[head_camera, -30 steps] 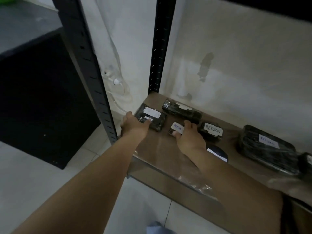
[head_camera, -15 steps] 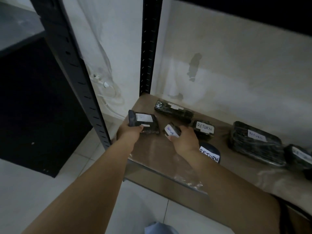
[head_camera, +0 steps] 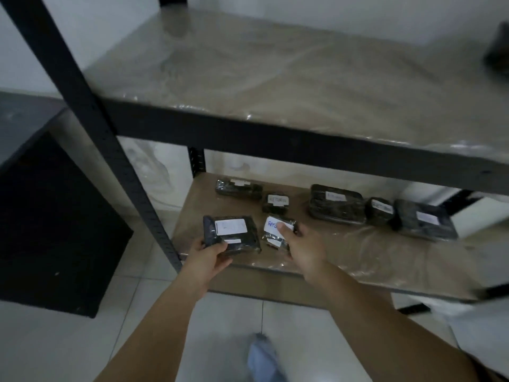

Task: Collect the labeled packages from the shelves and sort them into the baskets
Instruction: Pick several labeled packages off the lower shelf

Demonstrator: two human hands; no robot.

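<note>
My left hand (head_camera: 208,256) grips a flat black package (head_camera: 234,237) with a white label, held above the front left corner of the lower shelf (head_camera: 358,260). My right hand (head_camera: 304,250) holds a small black package (head_camera: 275,230) labelled RETURN, thumb on its label. Several more black labelled packages lie further back on the shelf: a long one (head_camera: 238,188), a small one marked RETURN (head_camera: 276,203), a large one (head_camera: 336,204), another small one (head_camera: 380,210) and a big one (head_camera: 425,220) at the right.
The upper shelf (head_camera: 275,78) is covered in plastic film, with a dark blurred object (head_camera: 497,55) at its right end. A black upright post (head_camera: 91,125) stands at the left, beside a dark cabinet (head_camera: 52,224). White tiled floor lies below. No basket is in view.
Both hands have lifted their packages off the shelf and drawn them toward me. The view has pulled back and up, so the upper shelf now shows.
</note>
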